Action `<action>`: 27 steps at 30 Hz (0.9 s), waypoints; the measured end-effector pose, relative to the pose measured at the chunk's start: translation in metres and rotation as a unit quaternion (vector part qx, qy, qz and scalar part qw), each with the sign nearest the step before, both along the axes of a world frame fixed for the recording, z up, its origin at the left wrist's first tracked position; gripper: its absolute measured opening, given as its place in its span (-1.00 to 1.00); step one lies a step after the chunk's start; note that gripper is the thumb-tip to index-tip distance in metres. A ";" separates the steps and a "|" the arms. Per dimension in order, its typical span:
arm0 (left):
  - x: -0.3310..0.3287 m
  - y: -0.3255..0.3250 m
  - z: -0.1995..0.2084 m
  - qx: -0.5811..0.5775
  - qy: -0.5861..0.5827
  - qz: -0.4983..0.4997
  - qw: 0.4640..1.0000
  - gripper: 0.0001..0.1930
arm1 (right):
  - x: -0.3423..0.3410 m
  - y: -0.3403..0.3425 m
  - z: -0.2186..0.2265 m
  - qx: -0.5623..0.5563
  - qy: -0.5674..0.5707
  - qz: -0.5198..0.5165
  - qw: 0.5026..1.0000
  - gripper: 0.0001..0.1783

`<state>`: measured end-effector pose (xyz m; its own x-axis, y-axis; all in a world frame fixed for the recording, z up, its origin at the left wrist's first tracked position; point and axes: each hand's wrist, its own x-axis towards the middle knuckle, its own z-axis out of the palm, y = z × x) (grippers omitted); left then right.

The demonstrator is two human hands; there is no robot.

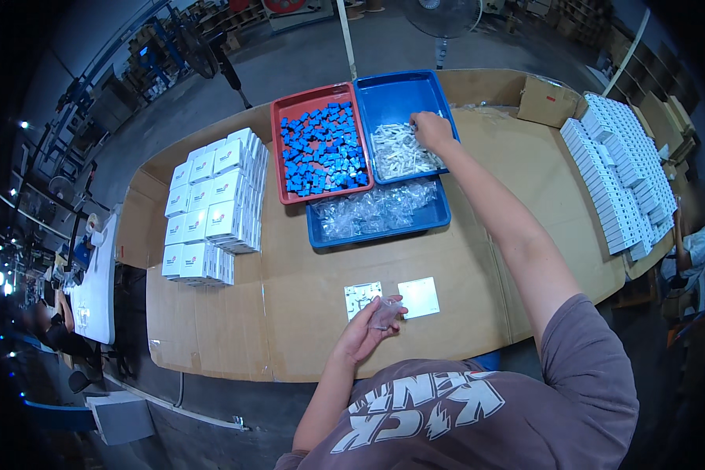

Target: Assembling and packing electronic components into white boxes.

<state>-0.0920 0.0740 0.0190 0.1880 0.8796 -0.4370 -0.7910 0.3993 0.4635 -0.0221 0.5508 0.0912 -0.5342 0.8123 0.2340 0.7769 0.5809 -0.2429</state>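
Note:
My left hand [360, 335] is closed around a small clear plastic bag [385, 315], held low over the cardboard near my body. My right hand [432, 131] reaches far forward into the blue tray [395, 92], over a heap of small white plastic pieces [399, 153]. Its fingers are bent together, and whatever they may pinch is too small to make out. Just beyond my left hand lies a white card with printed drawings [359, 298], partly covered by the fingers. Right of it is a plain white square card [419, 298].
A red tray [282, 168] of small blue blocks adjoins the blue tray. Nearer stands another blue tray [384, 237] with clear bags. White boxes [204, 223] are stacked at left, more white stacks [619, 172] at right. A cardboard rim [489, 88] borders the far table edge.

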 end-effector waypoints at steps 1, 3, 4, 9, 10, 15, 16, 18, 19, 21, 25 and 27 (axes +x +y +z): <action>0.000 0.000 0.000 0.000 0.000 0.000 1.000 -0.43 | 0.000 0.000 0.000 0.000 0.000 0.000 1.000 -0.75; -0.001 0.002 0.001 -0.001 0.005 0.000 1.000 -0.43 | 0.003 0.001 -0.002 -0.007 0.038 0.001 0.999 -0.85; -0.001 0.004 0.001 0.000 0.005 -0.002 1.000 -0.43 | 0.006 0.002 -0.005 -0.005 0.037 -0.001 0.999 -0.85; -0.002 0.011 -0.006 0.005 -0.007 -0.007 1.000 -0.42 | 0.023 -0.012 -0.014 0.055 0.161 0.001 0.985 -0.83; -0.001 0.011 -0.007 0.006 -0.008 -0.009 1.000 -0.42 | 0.027 -0.015 -0.013 0.056 0.160 0.000 0.986 -0.83; -0.001 0.009 -0.008 0.011 -0.027 0.001 1.000 -0.42 | 0.060 -0.105 0.055 -0.377 0.627 0.123 0.670 -0.80; 0.000 0.009 -0.010 0.010 -0.032 -0.004 0.999 -0.42 | 0.072 -0.129 0.069 -0.376 0.626 0.118 0.673 -0.80; 0.000 0.009 -0.016 0.021 -0.052 0.001 0.998 -0.40 | 0.087 -0.164 0.084 -0.393 0.678 0.184 0.594 -0.82; 0.000 0.010 -0.017 0.015 -0.058 -0.004 0.998 -0.40 | 0.091 -0.171 0.086 -0.394 0.677 0.174 0.596 -0.82; 0.002 0.013 -0.020 0.020 -0.069 -0.004 0.997 -0.40 | 0.097 -0.182 0.083 -0.408 0.668 0.198 0.591 -0.81; 0.013 0.036 -0.002 -0.039 -0.046 0.030 0.998 -0.40 | 0.111 -0.205 0.059 -0.433 0.644 0.122 0.619 -0.70; 0.009 0.042 -0.005 0.039 -0.060 0.008 0.997 -0.38 | 0.115 -0.230 0.036 -0.457 0.614 0.072 0.639 -0.69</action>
<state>-0.0834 0.1164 0.0135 0.2213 0.9129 -0.3431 -0.8485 0.3536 0.3936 0.0926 0.3204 0.1272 -0.4882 0.8727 0.0120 -0.3724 -0.1958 -0.9072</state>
